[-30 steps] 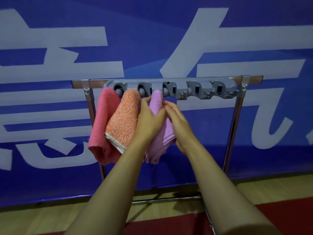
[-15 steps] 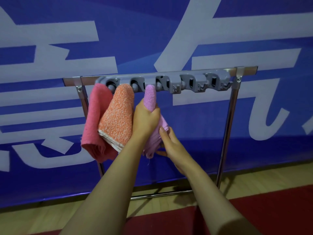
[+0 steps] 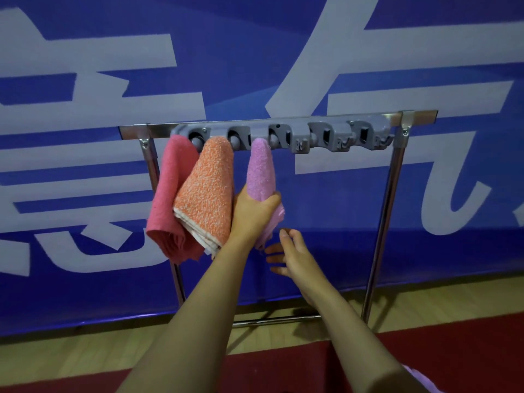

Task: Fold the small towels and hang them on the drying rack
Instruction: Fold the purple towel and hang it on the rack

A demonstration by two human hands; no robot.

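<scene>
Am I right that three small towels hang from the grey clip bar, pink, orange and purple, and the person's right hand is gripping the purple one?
Not quite: the left hand grips the purple towel; the right hand hangs open below it, holding nothing. The head view shows this. The pink towel, orange towel and purple one do hang from the grey clip bar.
</scene>
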